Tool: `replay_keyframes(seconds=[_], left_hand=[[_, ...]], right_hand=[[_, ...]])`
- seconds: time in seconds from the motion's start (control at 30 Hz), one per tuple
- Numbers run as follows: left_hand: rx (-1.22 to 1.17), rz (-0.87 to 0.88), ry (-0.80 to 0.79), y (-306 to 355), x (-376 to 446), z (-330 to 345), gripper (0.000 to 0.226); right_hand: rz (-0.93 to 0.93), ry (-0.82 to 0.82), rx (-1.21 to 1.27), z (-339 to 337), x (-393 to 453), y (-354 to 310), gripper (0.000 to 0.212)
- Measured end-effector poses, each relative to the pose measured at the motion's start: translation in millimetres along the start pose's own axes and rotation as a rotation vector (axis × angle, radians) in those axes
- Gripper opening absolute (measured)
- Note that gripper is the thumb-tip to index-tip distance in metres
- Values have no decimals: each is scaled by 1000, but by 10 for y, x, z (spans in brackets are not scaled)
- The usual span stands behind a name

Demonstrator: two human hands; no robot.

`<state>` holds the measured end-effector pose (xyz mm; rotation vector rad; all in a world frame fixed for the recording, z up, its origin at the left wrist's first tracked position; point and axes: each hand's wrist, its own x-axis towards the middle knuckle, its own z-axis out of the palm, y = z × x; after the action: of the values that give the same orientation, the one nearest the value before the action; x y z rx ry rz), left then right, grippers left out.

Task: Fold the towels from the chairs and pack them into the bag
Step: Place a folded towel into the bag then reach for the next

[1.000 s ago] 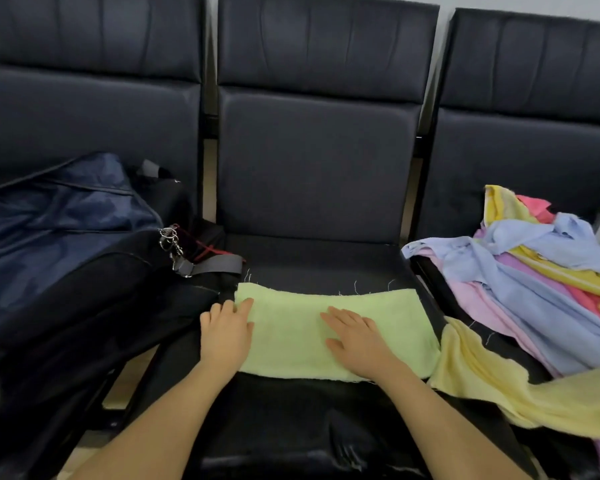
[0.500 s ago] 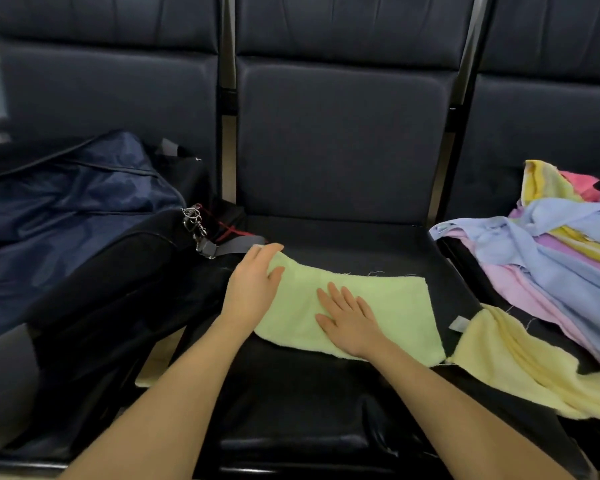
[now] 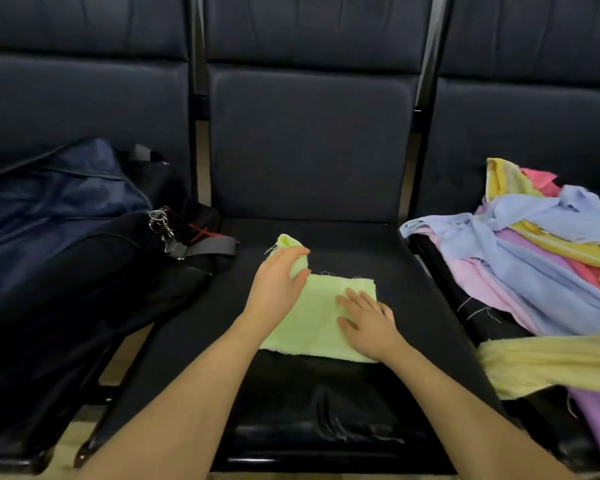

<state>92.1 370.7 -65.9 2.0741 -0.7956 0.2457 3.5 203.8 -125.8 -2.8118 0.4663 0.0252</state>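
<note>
Left fingers [image 3: 300,252] pinching green towel [image 3: 321,318] end, lifted, right fingers [image 3: 355,297] spread flat on it, bag [image 3: 66,237] at left, contents unseen.

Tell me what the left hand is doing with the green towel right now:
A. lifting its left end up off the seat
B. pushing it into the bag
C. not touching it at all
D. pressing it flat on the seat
A: the left hand grips the left end of the green towel, raised off the seat, while the right hand presses the rest flat.
</note>
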Motion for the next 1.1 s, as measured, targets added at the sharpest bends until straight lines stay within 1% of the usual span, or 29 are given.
replay_keyframes(seconds=[0.03,0.07,0.1,0.13,0.17,0.23,0.27,0.3,0.33,0.4,0.43,0.47,0.5,0.53,0.57,0.6,0.63,0.67,0.7,0.77,0.83,0.9,1.0,1.1], left_hand=[[-41,-13,5,78,10,95,34],[-89,-29,12,159,19,184,33],[-144,-48,4,229,25,278,32],[-203,-72,-37,288,29,367,31],[-263,-102,-119,341,30,455,32],[-302,-151,-363,391,21,626,39],[-277,-162,-442,384,12,693,40],[-269,-176,-454,361,3,735,39],[-285,-194,-413,345,-2,743,35],[-255,-224,-263,306,-16,699,30],[-152,-220,-198,263,-21,662,30],[16,-195,-169,206,-37,612,33],[210,-161,-202,127,-61,563,37],[378,-134,-305,44,-91,516,42],[486,-129,-438,-45,-131,478,47],[540,-153,-563,-128,-181,453,51],[558,-190,-657,-205,-230,438,54],[563,-218,-709,-265,-262,428,55],[564,-232,-725,-318,-281,424,56],[566,-245,-698,-371,-288,427,56],[583,-246,-658,-413,-275,432,57],[585,-241,-624,-461,-252,438,58],[543,-210,-587,-553,-208,439,58],[494,-137,-620,-613,-154,367,57]], right_hand=[[2,51,93,-23,-10,48,46],[37,139,209,-62,-27,89,43],[96,231,344,-110,-48,122,41],[155,301,486,-149,-72,158,40],[192,342,612,-173,-95,194,40],[204,373,717,-182,-145,244,41],[204,380,732,-176,-159,247,40],[200,385,734,-181,-174,235,39],[187,386,718,-177,-174,228,36],[154,365,608,-170,-158,221,34],[148,345,510,-166,-151,219,36],[140,338,402,-161,-145,212,38],[129,338,310,-159,-144,196,40],[116,339,249,-160,-146,165,41],[99,335,219,-166,-152,122,42],[75,322,201,-162,-151,83,43],[47,300,178,-153,-153,49,43],[25,261,144,-129,-149,30,44],[7,204,95,-96,-144,25,47],[-17,45,-35,-27,-130,43,57],[-31,-64,-154,12,-93,64,61],[-32,-87,-208,20,-25,60,61],[-26,-84,-220,27,83,39,61],[-16,-77,-194,14,136,29,60]])
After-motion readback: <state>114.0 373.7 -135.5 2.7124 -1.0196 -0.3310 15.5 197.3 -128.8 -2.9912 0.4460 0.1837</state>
